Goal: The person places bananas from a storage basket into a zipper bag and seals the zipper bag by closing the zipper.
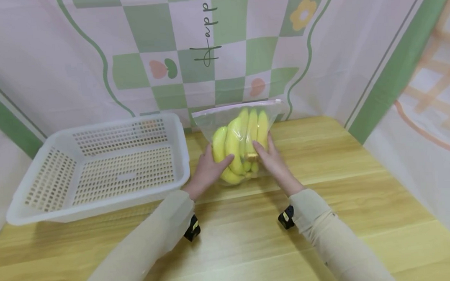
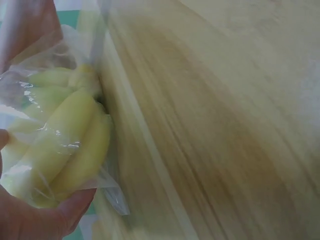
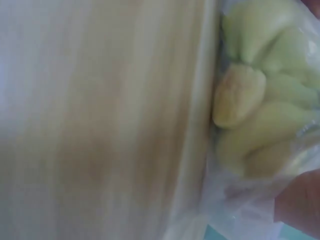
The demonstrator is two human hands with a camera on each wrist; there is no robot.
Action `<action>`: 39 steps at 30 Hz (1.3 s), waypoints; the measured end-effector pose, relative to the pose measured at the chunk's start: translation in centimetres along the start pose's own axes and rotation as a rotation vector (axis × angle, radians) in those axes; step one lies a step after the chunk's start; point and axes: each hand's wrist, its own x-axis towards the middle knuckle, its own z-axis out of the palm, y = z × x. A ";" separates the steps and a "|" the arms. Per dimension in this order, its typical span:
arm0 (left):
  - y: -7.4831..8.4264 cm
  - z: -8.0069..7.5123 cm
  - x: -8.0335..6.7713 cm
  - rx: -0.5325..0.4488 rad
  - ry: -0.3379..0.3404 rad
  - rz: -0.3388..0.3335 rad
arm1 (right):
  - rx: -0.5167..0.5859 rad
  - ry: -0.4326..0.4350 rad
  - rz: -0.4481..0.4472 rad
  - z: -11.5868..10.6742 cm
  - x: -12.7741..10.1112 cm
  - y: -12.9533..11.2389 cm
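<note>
1. Bananas [image 1: 240, 140] sit inside a clear bag [image 1: 209, 120], near the table's [image 1: 324, 161] far edge.
2. Left hand [image 1: 207, 170] and right hand [image 1: 273, 161] clasp the bag from either side.
3. White basket [image 1: 35, 207] stands at the left.

A clear zip bag [image 1: 239, 114] stands upright on the wooden surface [image 1: 324, 161], holding a bunch of yellow bananas [image 1: 240, 144].
</note>
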 end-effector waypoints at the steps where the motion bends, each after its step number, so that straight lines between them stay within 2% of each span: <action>1: 0.0 0.1 0.0 -0.011 0.004 0.011 | 0.014 0.020 -0.017 0.2 0.0 0.0; 5: 0.0 0.5 -0.2 -0.027 0.044 0.006 | 0.074 0.068 -0.071 0.8 0.2 0.1; 9: 0.1 1.1 -0.3 -0.024 0.099 -0.025 | 0.106 0.082 -0.076 1.0 0.3 0.1; 16: 0.2 2.2 -0.3 -0.019 0.148 0.017 | 0.159 0.114 -0.058 1.0 0.3 0.3; 22: 0.4 2.9 -0.3 -0.038 0.155 0.011 | 0.112 0.148 -0.004 0.8 0.0 0.4; 31: 1.2 4.3 -0.3 -0.022 0.137 -0.007 | 0.139 0.216 -0.015 0.1 -0.2 0.8; 39: 1.7 5.5 0.2 -0.055 0.150 0.043 | 0.115 0.252 -0.013 -1.2 -0.4 1.0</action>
